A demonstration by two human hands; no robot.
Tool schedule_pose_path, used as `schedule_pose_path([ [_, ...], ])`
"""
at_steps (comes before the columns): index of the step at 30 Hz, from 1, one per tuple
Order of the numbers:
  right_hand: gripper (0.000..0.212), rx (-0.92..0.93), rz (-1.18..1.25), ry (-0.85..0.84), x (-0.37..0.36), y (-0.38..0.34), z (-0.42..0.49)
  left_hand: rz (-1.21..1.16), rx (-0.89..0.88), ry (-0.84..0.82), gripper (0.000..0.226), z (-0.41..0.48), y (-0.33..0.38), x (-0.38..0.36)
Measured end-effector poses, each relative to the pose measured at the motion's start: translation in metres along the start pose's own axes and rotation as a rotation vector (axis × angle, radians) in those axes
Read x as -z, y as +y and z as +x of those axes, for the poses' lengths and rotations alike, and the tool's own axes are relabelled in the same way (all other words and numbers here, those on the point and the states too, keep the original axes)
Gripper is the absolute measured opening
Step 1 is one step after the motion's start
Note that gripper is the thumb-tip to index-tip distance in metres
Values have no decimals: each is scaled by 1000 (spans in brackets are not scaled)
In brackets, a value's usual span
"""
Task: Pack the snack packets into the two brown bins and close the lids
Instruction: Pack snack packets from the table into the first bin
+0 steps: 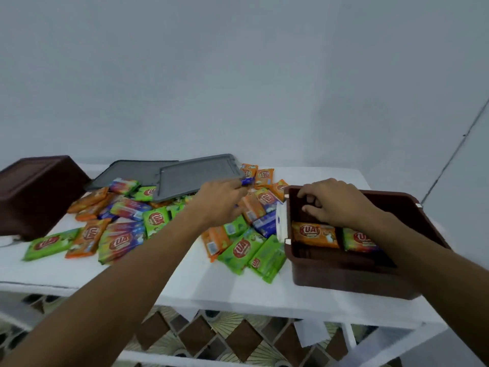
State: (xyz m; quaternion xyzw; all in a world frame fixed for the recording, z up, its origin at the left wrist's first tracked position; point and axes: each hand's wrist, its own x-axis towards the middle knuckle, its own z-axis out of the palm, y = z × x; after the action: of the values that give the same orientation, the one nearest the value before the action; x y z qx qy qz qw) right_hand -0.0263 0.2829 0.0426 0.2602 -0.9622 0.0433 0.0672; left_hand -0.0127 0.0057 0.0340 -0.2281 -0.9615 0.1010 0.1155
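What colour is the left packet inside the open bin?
Orange; the packet shows best in the head view.

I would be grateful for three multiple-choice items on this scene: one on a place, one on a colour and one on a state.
1. Where do the grey lids lie?
A. on the bins
B. on the table, behind the packets
C. on the floor

2. What colour is the left packet in the right bin?
A. blue
B. orange
C. white

3. The right bin is:
A. open
B. lidded
C. overturned

Answers: 1 B, both lids rest at the table's back; 2 B, the packet by the bin's left wall is orange; 3 A, its inside shows.
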Motion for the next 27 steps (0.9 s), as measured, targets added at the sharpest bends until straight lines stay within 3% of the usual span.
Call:
schedule_pose_path([
  [4,33,80,94,57,-3,-76,31,-1,173,-168,40,-58,-66,-23],
  [8,37,135,84,-62,-32,-142,52,-86,257,-373,52,-106,-113,-57],
  [12,38,27,47,-240,-77,-184,61,-226,261,-386,66,-125,-136,-79],
  [16,69,-164,28,-259,-117,-212,63,-235,163,-411,79,-122,-150,-86],
  [21,45,-255,80,-248,-111,-224,72,-216,67,-385,78,-113,-170,-92],
  [26,16,-489,525,-247,-96,-216,78,-233,-4,-391,76,-108,-189,-95],
  [27,19,-521,590,-271,-94,-213,79,-220,-11,-388,76,-107,-190,-95],
])
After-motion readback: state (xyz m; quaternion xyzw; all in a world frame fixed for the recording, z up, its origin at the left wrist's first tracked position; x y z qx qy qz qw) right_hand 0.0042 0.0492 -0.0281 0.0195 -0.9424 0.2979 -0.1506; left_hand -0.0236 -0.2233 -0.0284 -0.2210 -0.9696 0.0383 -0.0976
